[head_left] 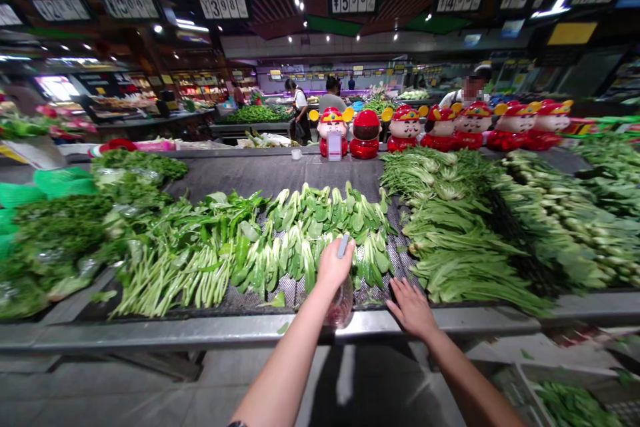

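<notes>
My left hand (336,265) is wrapped round the top of a clear bottle (340,307); a grey part of it sticks up past my fingers. The bottle is partly hidden by my hand and forearm, at the front of the display. Bunches of leafy greens with pale stems (300,253) lie in rows just beyond it. My right hand (411,307) rests with fingers spread on the front edge of the black mesh mat (400,260), holding nothing, beside long-leaved greens (465,267).
A metal rail (200,333) runs along the front of the stand. Long-stemmed greens (180,273) and curly greens (60,233) lie left, more vegetables (575,227) right. Red figurines (365,133) line the back. A crate of greens (575,400) stands low right. People are beyond.
</notes>
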The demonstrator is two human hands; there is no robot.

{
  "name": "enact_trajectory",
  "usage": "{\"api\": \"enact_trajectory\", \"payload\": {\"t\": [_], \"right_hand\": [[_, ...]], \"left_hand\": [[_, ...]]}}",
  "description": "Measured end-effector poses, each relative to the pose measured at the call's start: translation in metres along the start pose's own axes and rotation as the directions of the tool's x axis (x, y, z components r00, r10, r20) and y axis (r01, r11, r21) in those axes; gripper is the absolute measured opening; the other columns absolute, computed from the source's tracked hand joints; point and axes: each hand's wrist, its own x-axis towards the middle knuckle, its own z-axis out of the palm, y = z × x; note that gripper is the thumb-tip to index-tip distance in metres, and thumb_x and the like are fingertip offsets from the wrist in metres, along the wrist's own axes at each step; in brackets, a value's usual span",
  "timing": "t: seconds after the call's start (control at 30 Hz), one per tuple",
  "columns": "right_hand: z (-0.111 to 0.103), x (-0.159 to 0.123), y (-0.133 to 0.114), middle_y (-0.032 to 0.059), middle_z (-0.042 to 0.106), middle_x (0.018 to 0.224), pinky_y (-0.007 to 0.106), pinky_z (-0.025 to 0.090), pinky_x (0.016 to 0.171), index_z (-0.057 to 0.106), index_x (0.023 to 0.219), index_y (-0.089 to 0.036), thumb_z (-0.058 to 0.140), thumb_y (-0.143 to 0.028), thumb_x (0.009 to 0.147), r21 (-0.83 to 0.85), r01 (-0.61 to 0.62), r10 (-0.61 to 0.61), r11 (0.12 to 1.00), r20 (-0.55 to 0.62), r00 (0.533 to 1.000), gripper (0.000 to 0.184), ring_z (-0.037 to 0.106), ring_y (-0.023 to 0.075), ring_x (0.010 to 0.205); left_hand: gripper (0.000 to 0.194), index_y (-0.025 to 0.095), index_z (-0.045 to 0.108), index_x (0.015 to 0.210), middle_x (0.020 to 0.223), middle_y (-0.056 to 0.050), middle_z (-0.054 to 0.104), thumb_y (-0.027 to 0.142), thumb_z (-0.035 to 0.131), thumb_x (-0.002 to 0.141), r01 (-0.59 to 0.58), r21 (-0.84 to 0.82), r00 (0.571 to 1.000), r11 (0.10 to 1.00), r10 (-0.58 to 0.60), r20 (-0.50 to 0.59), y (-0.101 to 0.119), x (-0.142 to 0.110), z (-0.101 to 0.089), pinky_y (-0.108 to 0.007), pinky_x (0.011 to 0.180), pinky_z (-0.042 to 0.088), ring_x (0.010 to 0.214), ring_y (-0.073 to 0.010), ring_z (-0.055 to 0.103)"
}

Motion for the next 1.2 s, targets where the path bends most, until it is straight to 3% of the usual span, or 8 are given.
{"api": "enact_trajectory", "payload": {"t": [0.2,0.47,0.93,1.2], "right_hand": [[-0.002,0.001,0.001,0.0036,0.028,0.145,0.040,0.012,0.108,0.025,0.140,-0.015,0.018,-0.055,0.088,0.013,-0.016,0.016,1.000,-0.003,1.000,0.066,0.017,0.0230,0.135],[0.003,0.000,0.003,0.0037,0.028,0.145,0.039,0.012,0.108,0.023,0.140,-0.015,0.018,-0.054,0.088,0.004,-0.015,0.015,1.000,-0.008,1.000,0.065,0.015,0.0222,0.135],[0.004,-0.001,0.005,0.0043,0.029,0.145,0.039,0.013,0.107,0.023,0.140,-0.015,0.019,-0.054,0.089,-0.018,-0.016,0.016,1.000,0.003,1.000,0.065,0.016,0.0221,0.135],[0.005,-0.001,0.006,0.0048,0.029,0.145,0.039,0.013,0.107,0.022,0.140,-0.015,0.019,-0.053,0.089,-0.039,-0.026,0.027,0.999,0.019,0.999,0.064,0.016,0.0214,0.135]], "left_hand": [[0.034,0.019,0.054,0.067,0.066,-0.001,0.057,0.043,0.040,0.087,-0.017,-0.024,0.999,1.000,0.018,0.027,0.006,-0.011,0.009,-0.027,0.055,0.039,0.059,-0.0159,0.052],[0.037,0.019,0.051,0.059,0.058,0.001,0.054,0.043,0.042,0.086,0.002,-0.018,0.998,1.000,-0.001,0.059,-0.003,-0.026,0.013,-0.025,0.052,0.034,0.053,-0.0142,0.049],[0.034,0.019,0.063,0.077,0.074,-0.002,0.065,0.045,0.044,0.085,0.012,0.007,0.984,1.000,-0.013,0.178,-0.019,-0.069,0.022,-0.026,0.060,0.042,0.067,-0.0186,0.059],[0.033,0.019,0.065,0.079,0.075,-0.003,0.066,0.044,0.043,0.086,0.042,0.021,0.983,0.999,-0.045,0.177,-0.030,-0.081,0.025,-0.026,0.063,0.043,0.070,-0.0185,0.059]]}}
